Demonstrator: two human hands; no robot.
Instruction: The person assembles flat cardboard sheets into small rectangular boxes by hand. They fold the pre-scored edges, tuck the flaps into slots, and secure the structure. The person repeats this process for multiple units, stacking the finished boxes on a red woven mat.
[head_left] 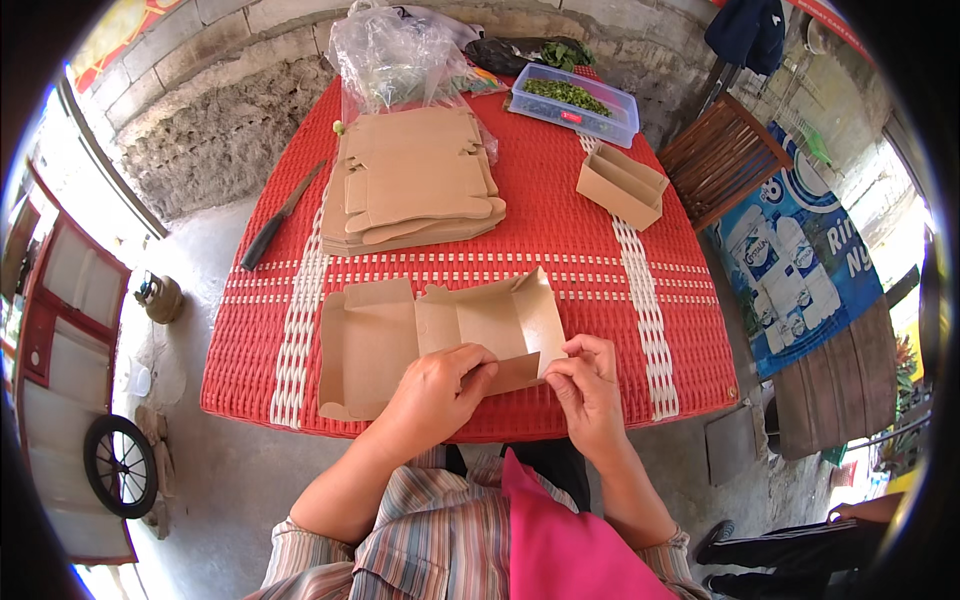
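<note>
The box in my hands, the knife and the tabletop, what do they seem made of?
Box: mostly matte brown, likely cardboard, from crisp creases. Knife: thin, dull blade, probably metal; dark handle, perhaps plastic. Tabletop: woven red and white strips, slightly glossy, likely plastic.

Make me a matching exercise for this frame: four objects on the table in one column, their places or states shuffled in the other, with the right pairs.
Objects
1. Knife
2. Plastic tub
3. Cardboard stack
4. Part-folded box

Places or states
A. Holds chopped greens
B. Touched by the left hand and right hand
C. Lies left of the flat brown sheets, dark handle toward the person
D. Piled flat, just nearer than the clear plastic bag

Pairs: 1-C, 2-A, 3-D, 4-B
</note>
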